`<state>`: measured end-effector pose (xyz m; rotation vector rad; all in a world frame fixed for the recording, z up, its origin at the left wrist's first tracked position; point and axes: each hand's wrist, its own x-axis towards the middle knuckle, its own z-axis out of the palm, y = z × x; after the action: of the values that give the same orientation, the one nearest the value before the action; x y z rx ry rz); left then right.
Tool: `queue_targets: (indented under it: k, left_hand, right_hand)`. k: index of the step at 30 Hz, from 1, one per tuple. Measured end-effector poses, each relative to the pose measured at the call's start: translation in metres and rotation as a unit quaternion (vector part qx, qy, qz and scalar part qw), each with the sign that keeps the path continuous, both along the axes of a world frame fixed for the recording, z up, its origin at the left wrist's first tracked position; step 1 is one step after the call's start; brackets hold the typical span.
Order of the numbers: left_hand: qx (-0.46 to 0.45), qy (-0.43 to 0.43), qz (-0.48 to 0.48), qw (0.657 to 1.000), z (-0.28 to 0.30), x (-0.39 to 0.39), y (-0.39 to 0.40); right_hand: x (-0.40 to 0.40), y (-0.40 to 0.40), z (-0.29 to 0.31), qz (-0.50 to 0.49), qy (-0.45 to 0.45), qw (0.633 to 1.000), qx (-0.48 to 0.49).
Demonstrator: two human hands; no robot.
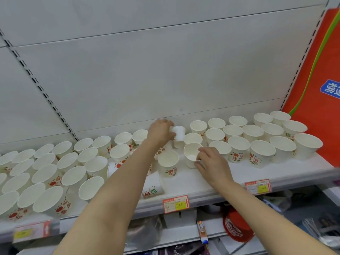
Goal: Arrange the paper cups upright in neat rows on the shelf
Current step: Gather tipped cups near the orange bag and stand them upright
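Both bare arms stretched forward. Left hand (160,134) farther out, back up, fingers curled round cup (178,136). Right hand (211,163) nearer, palm down, fingertips pinching rim of second cup (191,156).

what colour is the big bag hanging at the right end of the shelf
Red-orange bag with a green-yellow stripe and a blue label, seen in the head view.

White cups (239,148) with red-orange and green print on a pale grey shelf (193,184); red-bordered tags (176,203) with yellow price patches along its 6 o'clock edge; at 3 o'clock an orange-red banner (320,100), green stripe, blue-and-white label.
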<state>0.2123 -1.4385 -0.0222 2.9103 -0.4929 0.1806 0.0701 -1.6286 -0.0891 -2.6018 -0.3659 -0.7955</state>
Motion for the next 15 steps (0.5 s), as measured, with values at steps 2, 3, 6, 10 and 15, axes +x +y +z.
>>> queue_targets:
  k: [2, 3, 6, 10, 15]
  left_hand:
    - [0.029, 0.028, -0.013, 0.999, -0.002, 0.016, -0.012]
    - [0.039, 0.043, -0.021, 0.998, -0.005, 0.023, -0.017]
    - [0.061, 0.065, -0.032, 0.995, -0.015, 0.033, -0.028]
    - [0.070, 0.062, -0.043, 0.995, -0.025, 0.038, -0.035]
    - [0.012, 0.063, -0.050, 0.997, -0.017, 0.040, -0.033]
  right_hand:
    - [-0.002, -0.001, 0.003, -0.012, -0.005, 1.000, 0.004]
    - [-0.003, -0.001, 0.004, -0.021, -0.006, 1.000, 0.007]
    - [-0.007, -0.001, 0.005, -0.044, -0.010, 0.999, 0.020]
    - [-0.014, -0.002, 0.003, -0.066, -0.027, 0.997, 0.029]
    - [-0.016, 0.003, 0.001, -0.073, -0.054, 0.995, 0.028]
